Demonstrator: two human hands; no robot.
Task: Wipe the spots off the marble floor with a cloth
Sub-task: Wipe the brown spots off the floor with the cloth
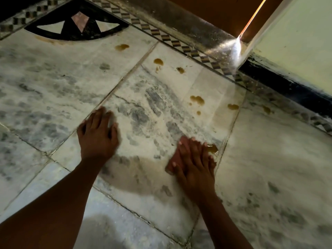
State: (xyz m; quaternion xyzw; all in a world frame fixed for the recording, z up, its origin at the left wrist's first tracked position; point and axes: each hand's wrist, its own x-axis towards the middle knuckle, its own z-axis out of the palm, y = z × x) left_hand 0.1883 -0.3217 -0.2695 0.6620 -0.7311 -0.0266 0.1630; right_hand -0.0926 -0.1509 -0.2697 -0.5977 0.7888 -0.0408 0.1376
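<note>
My right hand lies flat on a small pink cloth, pressing it onto the white and grey marble floor. Only the cloth's left part shows from under the fingers. A wet brown spot sits right at my fingertips, touching the cloth's far edge. Several more brown spots lie farther off: a cluster, one to its right, one, and one at the back. My left hand rests palm down on the bare floor, fingers spread, holding nothing.
A checkered inlay border runs diagonally across the back. A black fan-shaped inlay sits at the upper left. A pale wall with a dark skirting stands at the right, beside a door gap letting in a bright light streak.
</note>
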